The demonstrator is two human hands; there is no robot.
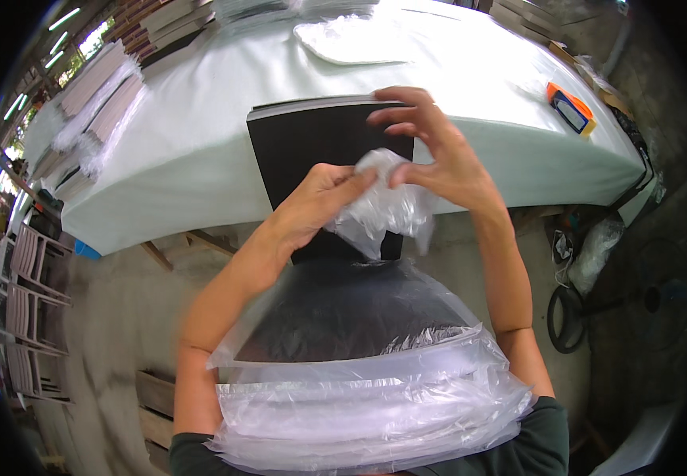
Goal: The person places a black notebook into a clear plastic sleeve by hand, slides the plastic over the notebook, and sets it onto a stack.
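My left hand [320, 198] pinches a crumpled clear plastic bag [395, 210] between thumb and fingers. Across from it, my right hand [447, 159] is open, with its thumb beside the bag and its fingers spread near the top corner of a black panel [304, 147]. That panel leans at the table's front edge, with a pale layer showing along its top; the bag and my hands cover part of its face. Close to my body, between my forearms, lies a stack of plastic-wrapped sheets [359, 389], with a black wrapped sheet [320, 317] on top.
A table with a pale green cloth [201, 103] spans the front. It carries a white plastic pile [351, 40], wrapped stacks [94, 111] at left and an orange-and-blue tape dispenser [572, 109] at right. Stacked chairs [36, 317] stand left; a dark fan [653, 301] stands right.
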